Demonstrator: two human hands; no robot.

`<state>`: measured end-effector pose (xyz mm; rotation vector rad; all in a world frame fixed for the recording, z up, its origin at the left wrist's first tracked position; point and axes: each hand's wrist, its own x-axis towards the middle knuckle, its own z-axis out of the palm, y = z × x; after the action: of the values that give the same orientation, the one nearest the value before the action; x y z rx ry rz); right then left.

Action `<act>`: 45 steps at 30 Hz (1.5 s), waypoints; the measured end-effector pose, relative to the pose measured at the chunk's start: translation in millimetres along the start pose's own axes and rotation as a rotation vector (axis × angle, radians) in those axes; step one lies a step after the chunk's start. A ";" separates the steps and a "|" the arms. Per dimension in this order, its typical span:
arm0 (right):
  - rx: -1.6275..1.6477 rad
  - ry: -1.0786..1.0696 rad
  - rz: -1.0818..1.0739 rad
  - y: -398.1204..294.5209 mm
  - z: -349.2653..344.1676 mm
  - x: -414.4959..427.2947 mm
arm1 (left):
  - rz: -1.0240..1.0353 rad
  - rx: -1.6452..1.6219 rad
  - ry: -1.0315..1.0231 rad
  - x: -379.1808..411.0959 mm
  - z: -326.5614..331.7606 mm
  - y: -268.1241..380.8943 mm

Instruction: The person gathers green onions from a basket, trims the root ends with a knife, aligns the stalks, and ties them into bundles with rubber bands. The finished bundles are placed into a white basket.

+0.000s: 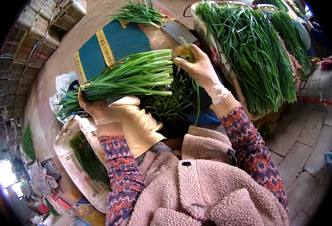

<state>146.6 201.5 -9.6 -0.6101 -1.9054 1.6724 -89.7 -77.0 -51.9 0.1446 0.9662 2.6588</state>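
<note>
My left hand (90,106) grips a bundle of green garlic chives (132,76) by its leafy end. The pale cut stem ends point right. Just beyond those ends is my right hand (198,63), blurred, with a few yellowish-green leaf scraps (185,50) pinched in its fingers. Below the bundle lies a heap of loose trimmings (174,104). Behind it stands a block covered in teal material (126,36) with yellow printed tape. A broad metal cleaver blade (178,31) rests at its right, near a small bunch of chives (139,13).
At right, a crate (233,80) is heaped with long chives (248,56). A white plastic crate (78,172) at lower left holds banded chives (89,158). Stacked crates (33,36) line the far left. A plastic bag (64,84) lies beside the block. Another person's arm (308,24) shows at upper right.
</note>
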 end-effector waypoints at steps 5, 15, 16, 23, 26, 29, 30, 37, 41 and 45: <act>-0.275 -0.249 -0.235 8.3 17.3 1.2 | 0.040 -0.171 -0.220 -7.7 40.9 -8.8; -0.618 -0.131 -0.172 81.3 -39.1 -33.5 | -0.085 -0.329 -0.567 -12.0 48.9 28.2; -0.434 -0.105 -0.100 79.9 -33.9 -38.6 | -0.087 -0.360 -0.587 -7.8 44.4 30.9; 0.264 -0.239 0.174 -7.8 13.9 -60.8 | -0.117 -0.411 -0.675 4.7 29.2 39.6; -0.115 -0.288 -0.232 -18.6 40.7 -68.2 | -0.118 -0.447 -0.653 6.2 26.6 32.6; -0.434 -0.277 -0.441 -11.1 48.2 -68.1 | -0.095 -0.425 -0.647 3.5 29.1 35.2; -0.418 -0.220 -0.419 -3.7 44.9 -68.5 | -0.090 -0.402 -0.652 3.6 27.9 35.6; -0.409 -0.213 0.068 50.1 -2.7 -82.6 | -0.042 -0.506 -0.824 7.1 17.2 44.2; -0.024 -0.138 0.020 6.7 19.0 -81.8 | -0.021 -0.496 -0.823 5.8 17.2 36.3; -0.426 -0.263 -0.259 13.0 44.5 -73.6 | -0.042 -0.471 -0.823 8.1 21.0 39.0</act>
<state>173.4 122.2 -33.6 -0.2862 -2.4412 1.2388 -103.0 -89.9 -10.9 0.9831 0.0783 2.3304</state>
